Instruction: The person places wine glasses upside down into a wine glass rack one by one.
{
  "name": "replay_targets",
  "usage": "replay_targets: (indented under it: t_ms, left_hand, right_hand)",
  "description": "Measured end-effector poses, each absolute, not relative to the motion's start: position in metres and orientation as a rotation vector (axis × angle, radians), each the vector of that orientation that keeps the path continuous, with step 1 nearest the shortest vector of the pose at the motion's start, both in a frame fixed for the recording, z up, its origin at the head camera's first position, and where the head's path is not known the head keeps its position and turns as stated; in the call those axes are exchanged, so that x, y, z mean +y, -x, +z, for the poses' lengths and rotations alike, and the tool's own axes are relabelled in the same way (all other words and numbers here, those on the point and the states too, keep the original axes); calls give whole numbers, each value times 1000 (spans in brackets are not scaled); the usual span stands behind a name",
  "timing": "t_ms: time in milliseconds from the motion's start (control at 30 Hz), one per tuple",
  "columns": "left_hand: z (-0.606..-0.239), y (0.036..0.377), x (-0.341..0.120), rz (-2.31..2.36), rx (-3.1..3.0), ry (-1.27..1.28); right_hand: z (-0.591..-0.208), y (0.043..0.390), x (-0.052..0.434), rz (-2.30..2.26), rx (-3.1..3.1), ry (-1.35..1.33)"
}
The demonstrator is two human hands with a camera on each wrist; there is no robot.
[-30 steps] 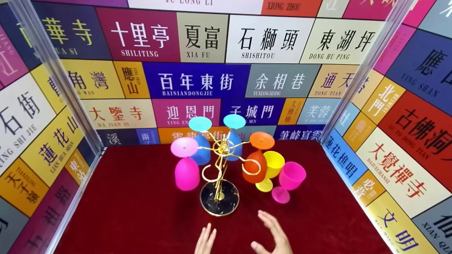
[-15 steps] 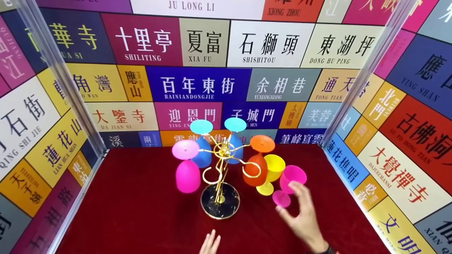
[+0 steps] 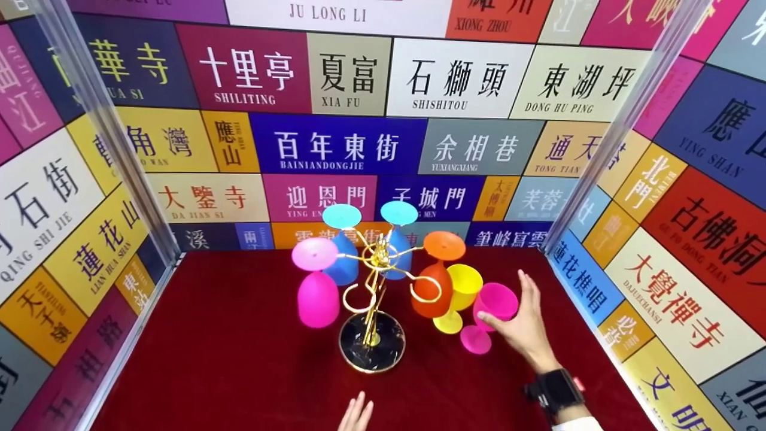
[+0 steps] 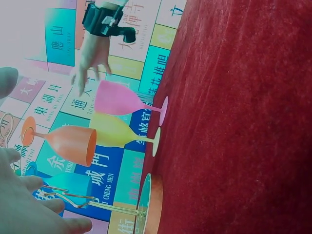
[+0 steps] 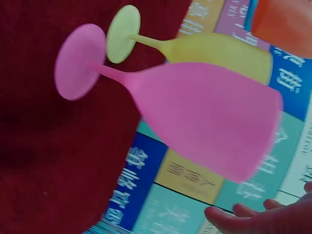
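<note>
This looks like a small booth, perhaps a display or recording stall: a back wall [image 3: 335,143] and two side walls [image 3: 96,239] close in on three sides, with pale, shiny posts [image 3: 111,123] running up the corners. The walls are covered in bright printed blocks of large Chinese characters, many with romanised names such as SHILITING and SHISHITOU, and the bench [image 3: 239,365] between them is spread with plush-looking dark red cloth [image 3: 209,299].
</note>
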State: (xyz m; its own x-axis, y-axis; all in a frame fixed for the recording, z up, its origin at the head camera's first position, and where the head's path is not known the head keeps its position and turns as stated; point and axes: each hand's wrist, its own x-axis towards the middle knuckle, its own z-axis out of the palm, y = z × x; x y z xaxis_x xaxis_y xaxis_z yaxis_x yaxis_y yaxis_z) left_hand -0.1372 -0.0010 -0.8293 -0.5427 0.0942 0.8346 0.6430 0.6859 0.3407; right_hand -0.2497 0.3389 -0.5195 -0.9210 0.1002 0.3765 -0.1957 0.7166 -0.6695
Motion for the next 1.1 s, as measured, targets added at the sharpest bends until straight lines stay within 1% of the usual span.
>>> replay_targets:
  t_ms: [167, 367, 533, 667, 800, 967, 1100]
  left_hand:
    - [-834, 144, -2, -761, -1990, 548]
    - [-855, 151, -6, -758, -1992, 563]
    - [-868, 159, -7, -663, -1941, 586]
    - [-866, 161, -8, -637, -1916, 587]
    - [-859, 158, -8, -705, -1964, 588]
    - [-847, 152, -8, -777, -2016, 571]
    - [-841, 148, -9, -809, -2034, 565]
  right_hand:
    - [-532, 260, 337, 1154, -2507, -32]
    - [-540, 265, 335, 1227, -2462, -21]
    - [-548, 267, 334, 1251, -2427, -3]
    - [-557, 269, 335, 1243, -2417, 44]
    - [-561, 270, 336, 1237, -2394, 96]
    - [-559, 269, 339, 1222, -2349, 122]
    - [-553, 261, 341, 1208, -2339, 150]
